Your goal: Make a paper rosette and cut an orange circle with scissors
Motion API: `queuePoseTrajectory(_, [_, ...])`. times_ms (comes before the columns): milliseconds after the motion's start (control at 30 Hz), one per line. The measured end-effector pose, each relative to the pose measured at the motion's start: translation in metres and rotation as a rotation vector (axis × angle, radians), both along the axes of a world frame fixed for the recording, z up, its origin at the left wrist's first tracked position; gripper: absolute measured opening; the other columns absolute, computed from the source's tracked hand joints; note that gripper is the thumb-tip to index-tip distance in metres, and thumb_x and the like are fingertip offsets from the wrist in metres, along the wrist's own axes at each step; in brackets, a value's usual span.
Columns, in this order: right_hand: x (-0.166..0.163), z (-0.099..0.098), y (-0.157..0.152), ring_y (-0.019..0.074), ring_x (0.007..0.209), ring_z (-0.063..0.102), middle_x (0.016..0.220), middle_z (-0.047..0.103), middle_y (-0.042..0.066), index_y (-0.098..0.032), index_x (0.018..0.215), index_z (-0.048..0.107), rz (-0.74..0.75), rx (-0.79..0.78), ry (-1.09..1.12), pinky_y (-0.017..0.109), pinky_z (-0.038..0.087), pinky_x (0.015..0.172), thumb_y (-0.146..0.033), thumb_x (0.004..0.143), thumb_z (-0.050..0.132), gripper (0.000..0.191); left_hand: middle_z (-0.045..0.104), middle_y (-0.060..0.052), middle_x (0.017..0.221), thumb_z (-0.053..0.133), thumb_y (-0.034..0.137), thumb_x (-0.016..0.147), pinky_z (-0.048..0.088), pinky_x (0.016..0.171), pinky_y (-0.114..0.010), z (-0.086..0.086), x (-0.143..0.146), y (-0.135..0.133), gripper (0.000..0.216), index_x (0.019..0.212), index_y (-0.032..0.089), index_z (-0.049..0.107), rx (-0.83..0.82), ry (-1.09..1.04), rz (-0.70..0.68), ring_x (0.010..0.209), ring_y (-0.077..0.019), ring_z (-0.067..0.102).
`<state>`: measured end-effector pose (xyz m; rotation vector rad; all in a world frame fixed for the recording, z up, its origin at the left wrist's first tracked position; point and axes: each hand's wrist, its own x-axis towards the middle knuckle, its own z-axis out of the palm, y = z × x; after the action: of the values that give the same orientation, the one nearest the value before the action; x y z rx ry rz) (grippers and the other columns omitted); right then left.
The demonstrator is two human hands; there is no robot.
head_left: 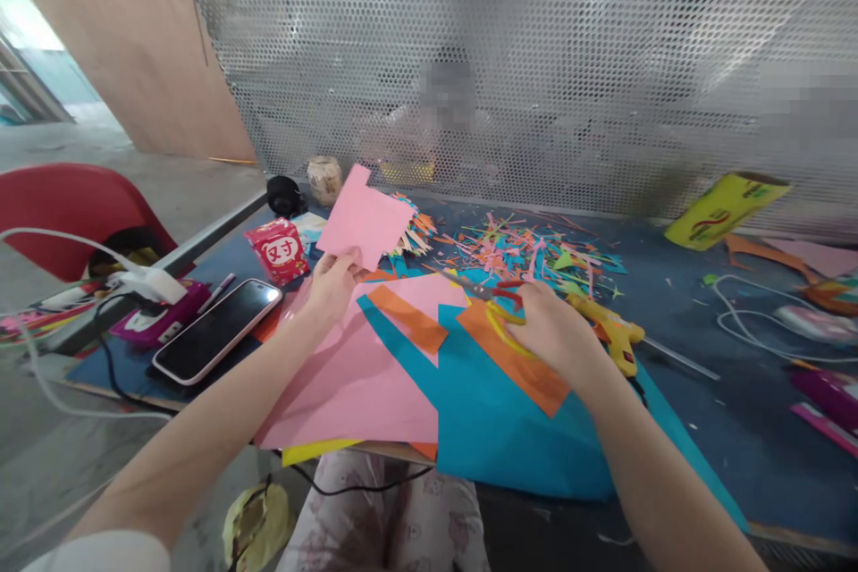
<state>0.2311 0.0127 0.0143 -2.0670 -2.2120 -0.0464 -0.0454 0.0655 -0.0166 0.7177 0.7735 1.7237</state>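
Note:
My left hand (337,284) pinches the lower edge of a pink piece of paper (365,219) and holds it up above the table. The piece has a narrow tab at its top. My right hand (546,322) grips scissors (506,322) with red and yellow handles, their blades pointing left, apart from the pink piece. Beneath the hands lie a large pink sheet (362,384) and a large blue sheet (516,456). Orange strips (408,319) rest on both. A yellow glue gun (613,331) with a clear stick lies just right of my right hand.
Behind the sheets spreads a heap of colourful paper scraps (529,250). At left are a phone (218,331), a red box (278,250) and a purple power strip (161,317) with cables. A yellow roll (727,210) stands at right, before a perforated metal panel (536,63).

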Motion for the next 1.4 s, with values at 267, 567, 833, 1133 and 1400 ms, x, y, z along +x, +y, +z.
queuePoseTrajectory(267, [-0.032, -0.012, -0.001, 0.0178, 0.071, 0.063, 0.092, 0.065, 0.006, -0.023, 0.076, 0.045, 0.239, 0.132, 1.097, 0.036, 0.054, 0.067, -0.053, 0.069, 0.062, 0.035, 0.064, 0.003, 0.066, 0.086, 0.034, 0.048, 0.053, 0.067, -0.03, 0.001, 0.036, -0.031, 0.037, 0.067, 0.016, 0.061, -0.079, 0.035, -0.207, 0.061, -0.0104, 0.06])
queuePoseTrajectory(567, [-0.037, -0.029, -0.001, 0.0203, 0.078, 0.063, 0.088, 0.069, 0.005, -0.021, 0.085, 0.057, 0.245, 0.203, 1.319, 0.04, 0.052, 0.08, -0.045, 0.064, 0.073, 0.036, 0.064, 0.0, 0.066, 0.085, 0.028, 0.046, 0.051, 0.058, -0.026, 0.001, 0.072, -0.047, 0.034, 0.071, 0.014, 0.067, -0.142, 0.396, -0.469, 0.057, -0.0106, 0.058])
queuePoseTrajectory(833, [-0.024, -0.027, 0.01, 0.0122, 0.059, 0.052, 0.068, 0.057, -0.003, -0.021, 0.071, 0.051, 0.17, 0.106, 1.372, 0.032, 0.05, 0.063, -0.04, 0.052, 0.08, 0.04, 0.049, 0.003, 0.046, 0.076, 0.037, 0.06, 0.034, 0.041, -0.019, 0.003, 0.048, -0.034, 0.032, 0.047, 0.015, 0.056, 0.032, 0.698, -0.552, 0.043, -0.0067, 0.043])
queuePoseTrajectory(1133, [-0.026, -0.019, 0.002, 0.01, 0.057, 0.045, 0.072, 0.047, -0.004, -0.024, 0.078, 0.045, 0.194, 0.112, 1.409, 0.027, 0.044, 0.057, -0.045, 0.062, 0.071, 0.038, 0.055, 0.001, 0.043, 0.077, 0.042, 0.058, 0.037, 0.045, -0.021, 0.003, 0.043, -0.026, 0.032, 0.047, 0.016, 0.062, 0.011, 0.592, -0.371, 0.043, -0.0081, 0.046])
queuePoseTrajectory(1400, [-0.028, -0.01, -0.008, 0.0188, 0.073, 0.055, 0.077, 0.055, 0.002, -0.023, 0.079, 0.045, 0.236, -0.043, 0.933, 0.034, 0.05, 0.067, -0.051, 0.07, 0.056, 0.032, 0.058, 0.001, 0.047, 0.08, 0.045, 0.053, 0.042, 0.051, -0.023, 0.002, 0.04, -0.019, 0.033, 0.053, 0.016, 0.064, -0.005, 0.338, -0.115, 0.047, -0.0086, 0.05])
